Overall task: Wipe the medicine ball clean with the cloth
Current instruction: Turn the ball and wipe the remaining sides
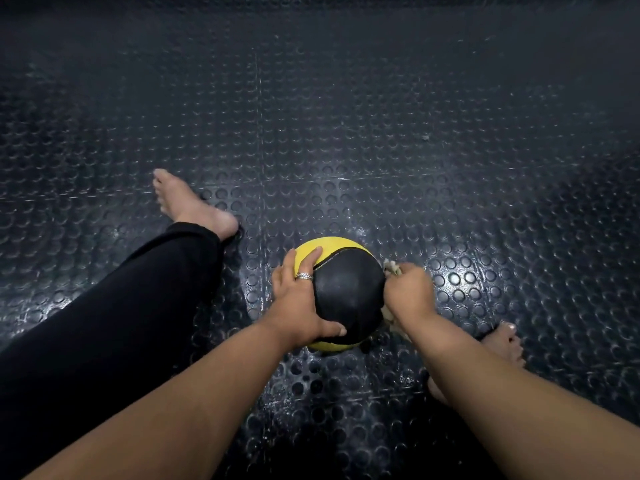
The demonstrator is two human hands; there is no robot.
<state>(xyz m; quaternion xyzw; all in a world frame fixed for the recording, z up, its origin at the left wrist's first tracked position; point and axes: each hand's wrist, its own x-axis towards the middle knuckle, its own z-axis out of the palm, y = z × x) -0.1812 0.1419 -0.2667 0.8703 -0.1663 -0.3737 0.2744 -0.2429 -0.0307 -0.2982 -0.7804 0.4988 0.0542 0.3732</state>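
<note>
Down on the studded black rubber floor (346,116), one yellow-and-black medicine ball (348,296) is sitting between two hands: the left hand (300,299) is cupping its side, fingers spread, while the right hand (410,292) is gripping one pale cloth (392,268), mostly hidden, against the ball.

Medicine ball (349,292) in matt, leather-like black and yellow panels, faintly grained, joined by a pale stitched seam. Pale, soft cloth (391,266), crumpled and slightly fuzzy, bunched at the ball's 3 o'clock side. Dark rubber floor (346,133) all around, moulded with raised round studs, semi-glossy with white sheen from 3 to 9 o'clock of the ball; smooth black fabric trouser leg (121,306) at 9 o'clock, matt; shiny metal ring (304,276) at the ball's 10 o'clock edge.
</note>
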